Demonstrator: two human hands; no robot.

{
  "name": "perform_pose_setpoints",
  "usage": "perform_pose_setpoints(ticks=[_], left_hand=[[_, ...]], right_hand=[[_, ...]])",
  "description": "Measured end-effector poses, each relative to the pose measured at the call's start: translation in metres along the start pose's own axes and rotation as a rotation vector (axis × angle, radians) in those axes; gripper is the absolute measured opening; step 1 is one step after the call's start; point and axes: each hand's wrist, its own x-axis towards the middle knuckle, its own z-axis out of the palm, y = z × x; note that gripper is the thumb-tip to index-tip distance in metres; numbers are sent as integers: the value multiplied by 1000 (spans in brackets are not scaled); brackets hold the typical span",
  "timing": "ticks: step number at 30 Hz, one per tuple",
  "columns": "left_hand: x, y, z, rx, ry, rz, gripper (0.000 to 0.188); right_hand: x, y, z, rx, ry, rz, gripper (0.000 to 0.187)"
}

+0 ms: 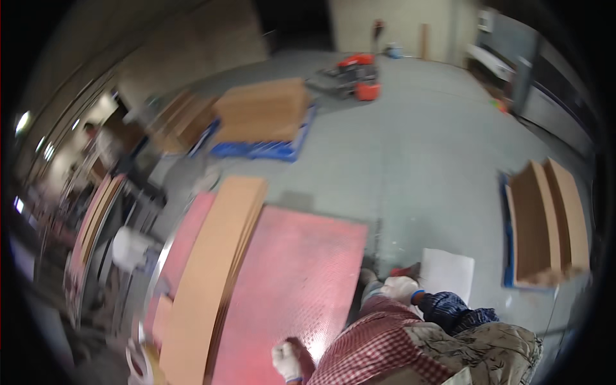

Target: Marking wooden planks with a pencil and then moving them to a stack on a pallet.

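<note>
My left hand, in a white glove, is low over the near part of the pink-topped table. Its fingers are curled in, and nothing shows in them. My right hand, also white-gloved and with a blue patterned sleeve behind it, is beyond the table's right edge. Blur hides how its fingers lie. Close beside it is a white flat panel or seat; I cannot tell whether they touch. A stack of long brown cardboard pieces lies along the table, left of my left hand.
A tape roll is at the table's near left. Cardboard stacks sit on a blue pallet ahead, with a red pallet truck beyond. More cardboard stands at the right. A person is by another table at the left.
</note>
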Motion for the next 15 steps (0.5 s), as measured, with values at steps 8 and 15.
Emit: perform_pose_setpoints(ticks=[8,15], left_hand=[[-39,-25,25,155,201,16,8],[-40,-6,62,204,444,6,12]], right_hand=[[123,-36,-94,5,-1,-33,39],[285,-48,-153,296,-136,-199,19]])
